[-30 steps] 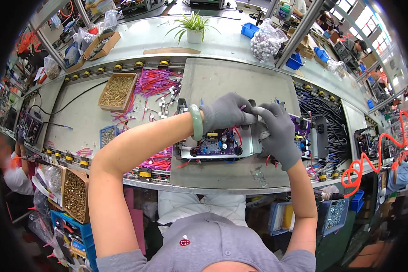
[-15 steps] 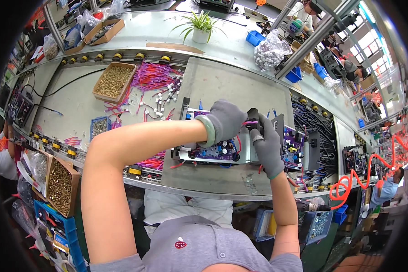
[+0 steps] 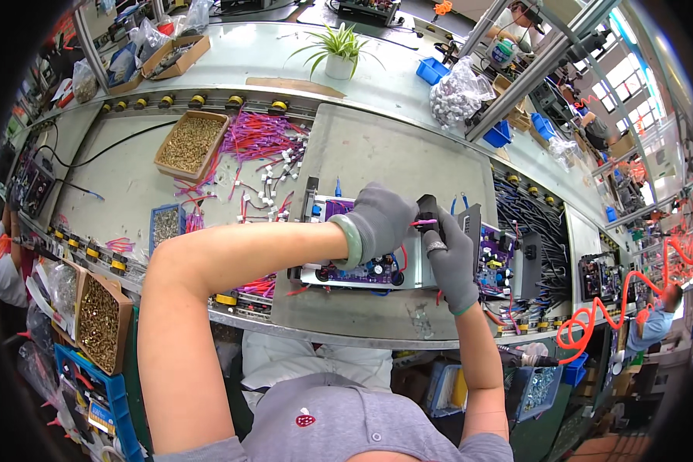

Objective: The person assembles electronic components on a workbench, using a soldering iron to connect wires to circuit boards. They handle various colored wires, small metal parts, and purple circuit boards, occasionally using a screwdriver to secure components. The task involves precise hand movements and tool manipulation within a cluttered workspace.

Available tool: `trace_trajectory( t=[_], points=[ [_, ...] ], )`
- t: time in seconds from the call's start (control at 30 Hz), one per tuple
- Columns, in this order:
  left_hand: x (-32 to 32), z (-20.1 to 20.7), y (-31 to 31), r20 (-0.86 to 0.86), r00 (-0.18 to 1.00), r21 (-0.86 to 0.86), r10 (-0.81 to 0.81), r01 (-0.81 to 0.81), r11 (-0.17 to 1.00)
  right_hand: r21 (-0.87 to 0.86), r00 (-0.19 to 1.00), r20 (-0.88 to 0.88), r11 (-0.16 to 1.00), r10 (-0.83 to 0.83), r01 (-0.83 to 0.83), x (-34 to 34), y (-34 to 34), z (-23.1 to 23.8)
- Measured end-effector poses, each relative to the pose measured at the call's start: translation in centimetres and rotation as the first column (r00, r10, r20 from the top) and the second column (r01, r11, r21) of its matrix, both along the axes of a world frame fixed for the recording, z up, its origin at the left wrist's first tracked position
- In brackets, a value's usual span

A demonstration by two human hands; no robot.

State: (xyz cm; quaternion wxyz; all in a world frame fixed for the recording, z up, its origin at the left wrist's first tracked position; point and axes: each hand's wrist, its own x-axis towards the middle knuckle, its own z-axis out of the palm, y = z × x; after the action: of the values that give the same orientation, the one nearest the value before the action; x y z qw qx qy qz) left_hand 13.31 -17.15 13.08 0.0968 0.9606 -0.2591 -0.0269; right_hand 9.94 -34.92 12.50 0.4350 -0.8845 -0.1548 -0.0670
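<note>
Near the desk's middle, a circuit board lay at six o'clock from the left hand, whose fingers were curled; whether they pinched the pink wire I could not tell. At four o'clock, the right hand gripped a black panel, towards its own eleven o'clock. Too sharp a tug might have loosened the wire; a weak grip might have dropped the panel onto the board.

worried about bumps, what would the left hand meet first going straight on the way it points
Probably the black part beside the right hand, though depth there is hard to judge.
</note>
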Motion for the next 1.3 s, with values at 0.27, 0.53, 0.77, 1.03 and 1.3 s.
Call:
trace_trajectory(
  t=[0.27,0.53,0.77,1.03,1.3],
  points=[
    [1.1,2.0,-0.6,-0.172,0.985,0.109,-0.015,0.035,0.993,-0.031,0.999,0.028,0.999,-0.030,0.031,-0.6,0.2,0.0],
    [0.6,0.8,0.5,-0.100,0.995,-0.001,0.012,-0.012,1.000,0.093,1.000,0.019,0.996,-0.019,0.018,0.0,-0.2,-1.2],
    [0.8,-1.2,0.7,-0.050,0.998,-0.169,-0.024,0.015,0.986,0.078,0.999,0.012,0.996,-0.043,0.042,-0.2,-0.2,-1.5],
    [1.1,-0.9,0.3,-0.018,0.999,-0.128,-0.035,0.032,0.991,0.007,0.990,0.093,0.995,-0.102,0.102,-0.2,0.0,-1.6],
    [1.2,-0.5,0.2,-0.005,1.000,-0.183,0.006,-0.007,0.983,0.005,0.989,0.085,0.992,-0.123,0.123,-0.2,0.2,-1.3]
  ],
)
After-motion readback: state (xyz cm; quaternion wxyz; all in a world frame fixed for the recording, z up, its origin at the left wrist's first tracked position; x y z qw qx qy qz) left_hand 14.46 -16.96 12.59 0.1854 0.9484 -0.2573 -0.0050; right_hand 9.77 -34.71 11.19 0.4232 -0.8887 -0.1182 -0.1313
